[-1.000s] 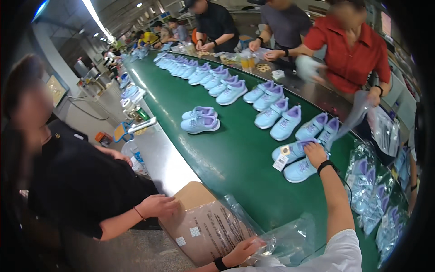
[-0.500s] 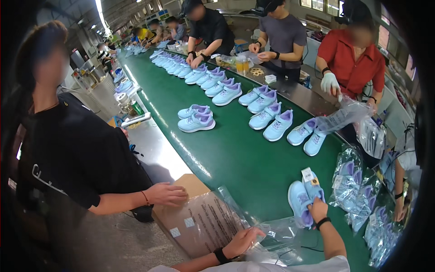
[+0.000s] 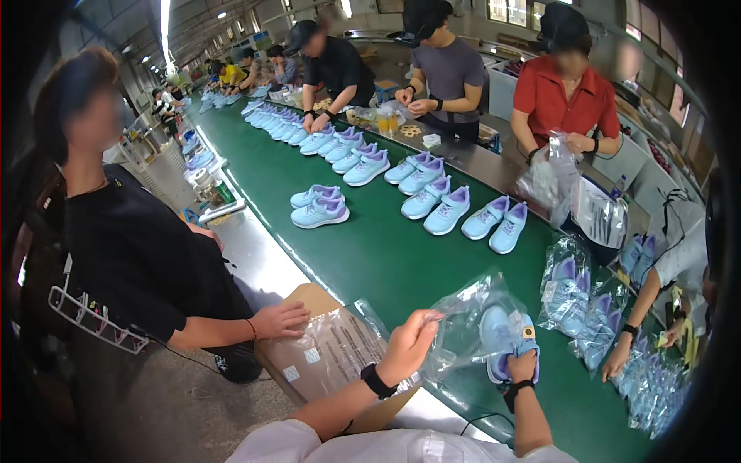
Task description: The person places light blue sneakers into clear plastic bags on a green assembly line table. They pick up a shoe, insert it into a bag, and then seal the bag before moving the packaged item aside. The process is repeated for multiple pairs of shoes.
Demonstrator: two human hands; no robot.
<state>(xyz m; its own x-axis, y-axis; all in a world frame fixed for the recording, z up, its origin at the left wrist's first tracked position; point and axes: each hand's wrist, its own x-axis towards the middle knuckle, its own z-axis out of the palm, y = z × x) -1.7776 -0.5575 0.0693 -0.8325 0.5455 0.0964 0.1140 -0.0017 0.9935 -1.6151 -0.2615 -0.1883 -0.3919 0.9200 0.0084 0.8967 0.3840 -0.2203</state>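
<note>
Shoes (image 3: 505, 343) now half-veiled inside bag (image 3: 463, 320)

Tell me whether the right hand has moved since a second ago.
Yes. The right hand came back along the green belt toward the near edge, holding blue shoes.

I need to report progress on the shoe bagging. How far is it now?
Done: bagged shoes lie piled at the belt's right edge. In hand: the right hand pushes a pair of shoes into a clear bag that the left hand holds open. Left: many unbagged pairs wait on the green belt, in a row running far up it.
</note>
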